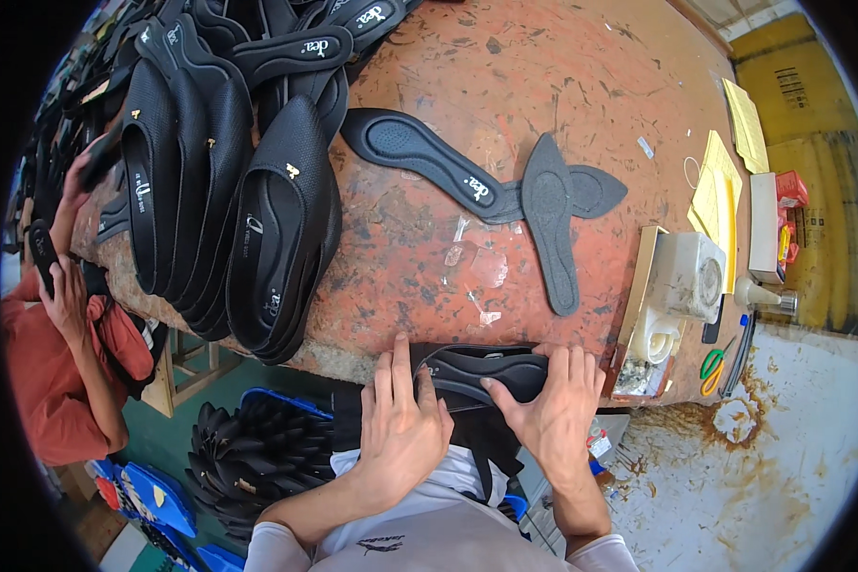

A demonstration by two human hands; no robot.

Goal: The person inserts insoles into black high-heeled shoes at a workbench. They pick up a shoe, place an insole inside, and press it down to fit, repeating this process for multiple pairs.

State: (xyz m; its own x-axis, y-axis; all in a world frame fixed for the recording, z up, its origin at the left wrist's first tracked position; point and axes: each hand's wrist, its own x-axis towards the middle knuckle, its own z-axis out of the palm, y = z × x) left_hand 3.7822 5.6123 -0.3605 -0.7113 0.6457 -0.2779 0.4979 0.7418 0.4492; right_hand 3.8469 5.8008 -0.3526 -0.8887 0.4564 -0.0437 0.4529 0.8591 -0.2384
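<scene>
At the table's near edge, a black slip-on shoe (467, 366) lies sideways between my hands, its padded inside facing up. My left hand (402, 419) grips its left end, fingers reaching over the edge. With the thumb pressed on the insole and the other fingers over the far side, my right hand (555, 405) holds the right end, which it partly hides. Beyond the hands, a black insole (419, 151) lies face up, and a grey insole (549, 229) crosses another grey one (596, 191), both undersides up.
Stacked black shoes (291, 214) and piled insoles (291, 57) fill the left. A shallow box (639, 296) with a white container (688, 276) stands right, near scissors (711, 370) and yellow papers (718, 195). More black shoe parts (248, 458) sit below. Another person (62, 353) handles black pieces.
</scene>
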